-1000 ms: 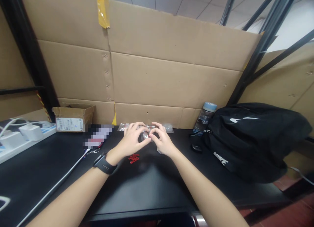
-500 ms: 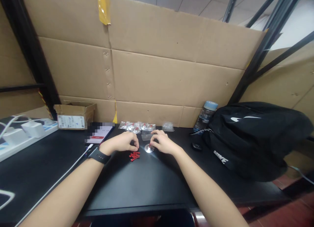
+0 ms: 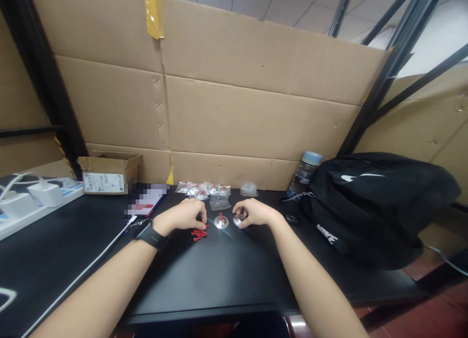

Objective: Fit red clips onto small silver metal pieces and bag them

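One big brown cardboard wall [image 3: 219, 113] stands behind one black table [image 3: 204, 279]. Two shiny discs sit near the middle. The first disc [image 3: 221, 223] lies flat between the hands, with one red bit [image 3: 221, 216] on top. The second disc [image 3: 239, 221] is under the right hand [image 3: 256, 212]. Its thumb and fingers bend around it; I cannot tell if they pinch. The left hand [image 3: 188, 214] curls down at one pile of red bits [image 3: 199, 234]. I cannot tell if it pinches one. Behind are five filled packs [image 3: 202, 195] and two clear packs [image 3: 220, 203]. One bottle [image 3: 304, 174] stands by one black bag [image 3: 376, 211].
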{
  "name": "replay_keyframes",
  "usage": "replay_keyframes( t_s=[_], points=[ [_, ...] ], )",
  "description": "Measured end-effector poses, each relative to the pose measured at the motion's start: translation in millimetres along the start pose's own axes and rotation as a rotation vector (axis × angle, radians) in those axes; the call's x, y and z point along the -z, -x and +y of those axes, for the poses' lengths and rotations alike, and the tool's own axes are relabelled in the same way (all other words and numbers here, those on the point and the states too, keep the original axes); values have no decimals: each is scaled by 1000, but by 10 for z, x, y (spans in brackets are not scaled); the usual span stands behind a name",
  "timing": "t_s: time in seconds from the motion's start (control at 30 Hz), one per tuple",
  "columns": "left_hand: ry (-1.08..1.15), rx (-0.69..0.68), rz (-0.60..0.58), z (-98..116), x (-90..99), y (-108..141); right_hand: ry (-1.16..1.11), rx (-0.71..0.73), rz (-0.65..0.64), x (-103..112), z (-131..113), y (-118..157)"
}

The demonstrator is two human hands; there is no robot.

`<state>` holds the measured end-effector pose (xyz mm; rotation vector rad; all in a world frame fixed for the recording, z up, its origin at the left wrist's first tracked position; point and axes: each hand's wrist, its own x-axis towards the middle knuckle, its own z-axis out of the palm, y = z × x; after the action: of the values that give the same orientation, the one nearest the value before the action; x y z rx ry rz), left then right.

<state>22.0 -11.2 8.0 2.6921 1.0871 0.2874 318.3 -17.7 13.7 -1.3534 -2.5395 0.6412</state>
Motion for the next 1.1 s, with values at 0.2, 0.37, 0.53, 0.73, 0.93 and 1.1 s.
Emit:
replay_keyframes(
  t_s=[0.2,0.37,0.53,0.73,0.93,1.1],
  points=[
    [43,-31,-6,60,11,14,-25,29,27,12,-6,17],
    [-6,-51,-12,99,-10,37,-48,38,67,21,-6,25],
    [-54,-83,25,53,-55,42,-27,96,165,56,-66,45],
    [3,-52,161,94,54,24,-180,132,279,30,-183,20],
    [112,-99,442,255,192,0,-497,219,370,-99,-346,-67],
    [133,-35,643,372,223,10,-687,239,508,-161,-502,-98]
  ],
)
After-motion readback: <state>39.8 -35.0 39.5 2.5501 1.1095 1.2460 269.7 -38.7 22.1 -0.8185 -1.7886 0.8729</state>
